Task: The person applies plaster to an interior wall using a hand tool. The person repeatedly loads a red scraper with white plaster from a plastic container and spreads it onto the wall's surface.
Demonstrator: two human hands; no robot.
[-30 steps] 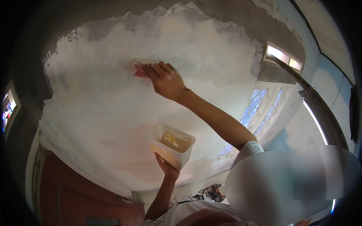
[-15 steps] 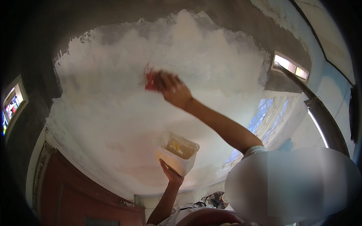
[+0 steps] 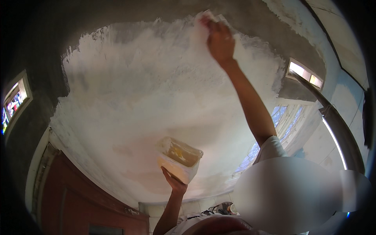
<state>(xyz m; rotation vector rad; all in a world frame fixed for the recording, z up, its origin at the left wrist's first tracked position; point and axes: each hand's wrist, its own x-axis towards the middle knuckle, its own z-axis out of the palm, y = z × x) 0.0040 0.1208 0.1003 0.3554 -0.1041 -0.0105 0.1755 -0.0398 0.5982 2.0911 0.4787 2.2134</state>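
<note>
My right hand (image 3: 221,44) is raised high against the wall, its fingers closed on a red putty scraper (image 3: 205,19). The scraper is smeared by motion and lies at the upper edge of the white coat, near the bare grey band. Lower down, my left hand (image 3: 174,181) supports a cream rectangular plastic tub (image 3: 178,166) from below, its fingers against the side. The tub tilts with its mouth toward me, and pale putty with a yellowish patch shows inside. White filler (image 3: 137,94) covers most of the wall, with ragged upper edges.
A brown door (image 3: 74,196) stands at the lower left. Small vent windows (image 3: 15,102) (image 3: 305,73) sit at both sides, and a barred window (image 3: 280,121) is at the right. A dark pole (image 3: 340,125) slants along the right. Dark items (image 3: 224,208) lie on the tiled floor.
My right hand has swept up and to the right with the scraper, from the wall's middle to the coat's top edge. The tub in my left hand has shifted slightly left.
</note>
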